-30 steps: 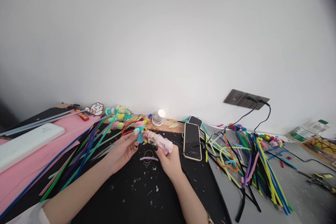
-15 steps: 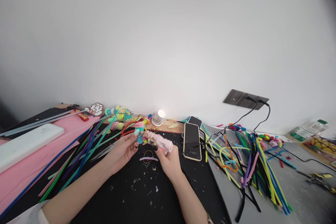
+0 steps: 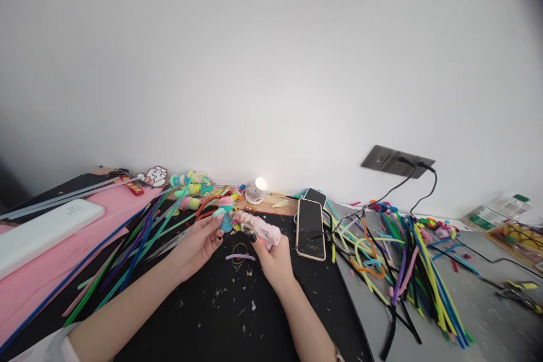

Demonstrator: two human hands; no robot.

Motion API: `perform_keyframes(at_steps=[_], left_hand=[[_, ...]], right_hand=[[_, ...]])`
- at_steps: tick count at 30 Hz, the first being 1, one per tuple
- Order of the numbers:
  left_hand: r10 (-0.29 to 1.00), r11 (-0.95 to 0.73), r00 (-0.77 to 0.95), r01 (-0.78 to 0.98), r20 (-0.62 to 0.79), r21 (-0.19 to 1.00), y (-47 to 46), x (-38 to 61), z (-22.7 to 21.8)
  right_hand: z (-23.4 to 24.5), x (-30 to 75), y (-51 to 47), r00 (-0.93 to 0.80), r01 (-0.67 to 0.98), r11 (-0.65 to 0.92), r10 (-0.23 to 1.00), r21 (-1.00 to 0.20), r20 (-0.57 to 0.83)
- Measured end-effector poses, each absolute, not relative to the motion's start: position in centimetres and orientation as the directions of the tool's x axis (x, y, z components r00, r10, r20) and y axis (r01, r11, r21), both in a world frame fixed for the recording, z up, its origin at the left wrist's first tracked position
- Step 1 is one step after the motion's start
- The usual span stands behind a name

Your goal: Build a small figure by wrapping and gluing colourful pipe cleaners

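Observation:
Between the fingertips of my left hand (image 3: 204,240) is a small fuzzy pipe-cleaner figure (image 3: 227,220), blue coils below with teal and pink on top. My right hand (image 3: 274,257) is wrapped round a pale pink hot glue gun (image 3: 265,231), its front end crusted with coloured fluff. The gun's tip points left and is right beside the figure; whether they touch I cannot tell. Below the hands, a short lilac pipe-cleaner piece (image 3: 240,257) lies across a thin ring (image 3: 248,249) on the black mat (image 3: 212,317).
A white paper cup (image 3: 257,190) stands by the wall. Two phones, one with a beige rim (image 3: 310,229), lie right of the hands. Pipe cleaners (image 3: 441,283) and black cords spread farther right, near pliers (image 3: 520,294). Leftward are a white box (image 3: 51,235) and pink sheets (image 3: 127,206).
Both hands stay almost in place. The figure has turned slightly in my left fingers, and the glue gun's tip has shifted a little to the right.

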State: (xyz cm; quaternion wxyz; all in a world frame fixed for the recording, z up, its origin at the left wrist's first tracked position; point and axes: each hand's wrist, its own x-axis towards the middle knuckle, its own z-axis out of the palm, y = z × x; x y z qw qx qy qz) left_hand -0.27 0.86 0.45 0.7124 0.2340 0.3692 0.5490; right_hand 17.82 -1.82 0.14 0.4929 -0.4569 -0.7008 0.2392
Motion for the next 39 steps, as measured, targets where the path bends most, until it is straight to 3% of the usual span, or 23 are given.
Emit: perform_keyframes(at_steps=[4, 11, 17, 31, 35, 39], left_hand=[[0.950, 0.299, 0.127, -0.632, -0.286, 0.715, 0.95, -0.28, 0.36], [0.964, 0.258, 0.104, -0.580, -0.244, 0.772, 1.05, -0.37, 0.04], [0.953, 0.287, 0.119, -0.644, -0.277, 0.709, 0.97, -0.31, 0.29], [0.949, 0.292, 0.107, -0.654, -0.297, 0.698, 1.02, -0.28, 0.40], [0.955, 0.282, 0.110, -0.623, -0.275, 0.729, 1.08, -0.35, 0.34], [0.958, 0.272, 0.099, -0.615, -0.270, 0.740, 1.02, -0.35, 0.26]], right_hand=[[0.10, 17.88, -1.73, -0.091, 0.407, 0.469, 0.875, -0.784, 0.476], [-0.02, 17.94, -1.70, -0.083, 0.411, 0.464, 0.876, -0.785, 0.475], [0.16, 17.92, -1.75, -0.079, 0.408, 0.457, 0.880, -0.791, 0.468], [0.11, 17.94, -1.64, -0.070, 0.374, 0.460, 0.880, -0.805, 0.470], [0.17, 17.95, -1.64, -0.073, 0.406, 0.467, 0.874, -0.786, 0.481], [0.16, 18.00, -1.71, -0.072, 0.540, 0.435, 0.877, -0.721, 0.475]])
